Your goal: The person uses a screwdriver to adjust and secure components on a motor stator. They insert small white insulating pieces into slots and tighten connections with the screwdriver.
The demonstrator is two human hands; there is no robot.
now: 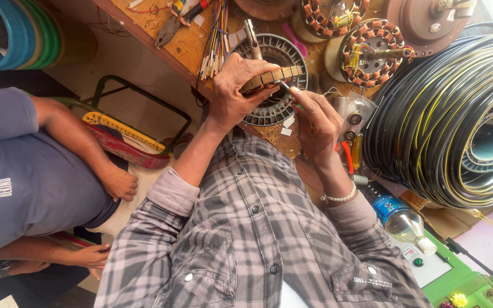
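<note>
The left hand grips a round laminated metal stator core wound with copper wire, holding it on edge over the grey finned motor housing on the wooden workbench. The right hand, just right of that housing, pinches a thin tool whose tip touches the core (its kind is unclear). A large coil of black and yellow wire lies farther right of the housing. Another person's hand rests well left of it.

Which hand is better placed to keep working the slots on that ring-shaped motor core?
Probably the right hand: its fingertips pinch a thin tool at the motor core, while the left hand is wrapped over it, steadying it.
</note>
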